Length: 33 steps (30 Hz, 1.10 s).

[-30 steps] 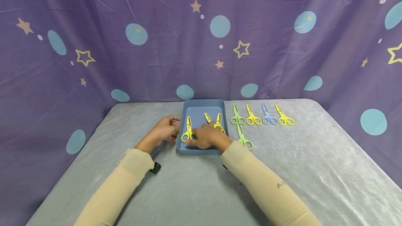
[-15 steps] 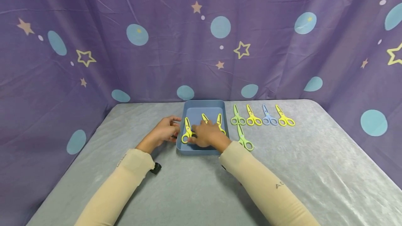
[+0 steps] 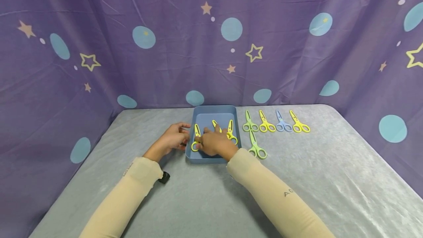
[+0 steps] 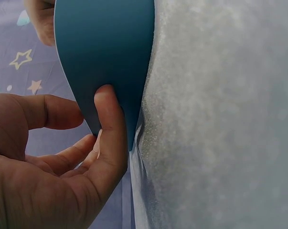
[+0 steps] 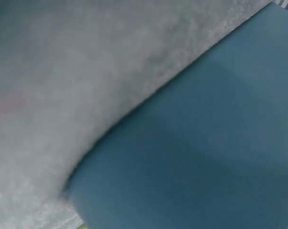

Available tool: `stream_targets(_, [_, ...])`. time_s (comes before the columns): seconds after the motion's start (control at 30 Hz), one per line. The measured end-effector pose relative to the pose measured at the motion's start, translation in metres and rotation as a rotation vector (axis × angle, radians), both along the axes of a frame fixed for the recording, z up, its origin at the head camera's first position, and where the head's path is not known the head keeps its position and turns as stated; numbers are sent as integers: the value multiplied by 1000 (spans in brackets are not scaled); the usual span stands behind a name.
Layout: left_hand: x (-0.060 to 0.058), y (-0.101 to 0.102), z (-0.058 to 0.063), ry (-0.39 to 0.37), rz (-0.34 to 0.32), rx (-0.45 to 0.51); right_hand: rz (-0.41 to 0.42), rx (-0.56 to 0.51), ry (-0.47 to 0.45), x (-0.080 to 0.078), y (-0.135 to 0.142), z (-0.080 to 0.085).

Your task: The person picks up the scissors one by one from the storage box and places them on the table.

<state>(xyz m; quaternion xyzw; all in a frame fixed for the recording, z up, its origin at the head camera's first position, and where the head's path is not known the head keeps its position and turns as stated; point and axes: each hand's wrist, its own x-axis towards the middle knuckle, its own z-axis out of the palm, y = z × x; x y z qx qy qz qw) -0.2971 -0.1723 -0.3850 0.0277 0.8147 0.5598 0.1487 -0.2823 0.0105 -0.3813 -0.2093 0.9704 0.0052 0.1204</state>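
A blue-grey tray (image 3: 211,160) stands on the table with three yellow scissors inside. My right hand (image 3: 216,143) reaches into it from the front, palm down. Its thumb and a finger are at the handles of the left yellow scissors (image 3: 197,130); I cannot tell whether they pinch them. Other fingers overlap the middle yellow scissors (image 3: 214,123), whose handles are hidden. The right yellow scissors (image 3: 230,126) lie just beyond the hand. My left hand (image 3: 173,137) rests beside the tray's left wall. In the left wrist view, a fingertip (image 4: 105,98) touches the tray's outer side (image 4: 105,47).
Right of the tray lie green scissors (image 3: 250,126), yellow scissors (image 3: 266,126), blue scissors (image 3: 283,125) and more yellow scissors (image 3: 299,126) in a row. Another pair of green scissors (image 3: 254,144) lies in front. A purple curtain (image 3: 211,65) hangs behind the table.
My right hand has shifted slightly left inside the tray. The middle scissors have moved a little left, and the left ones have turned slightly. The right scissors show more. My left hand stays put.
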Motion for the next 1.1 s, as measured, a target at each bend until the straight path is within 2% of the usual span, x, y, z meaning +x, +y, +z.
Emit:
stream_targets(0.13, [1,0,1,5,4,7,9,8,22,-3,2,1])
stream_targets(0.43, [0,1,1,5,14,-2,-16,-58,53,-6,19,5])
stream_targets(0.73, [0,-1,-1,2,4,0,74,-93,200,-2,11,4])
stream_targets(1.1, [1,-1,0,4,7,5,126,-64,192,-4,-2,0])
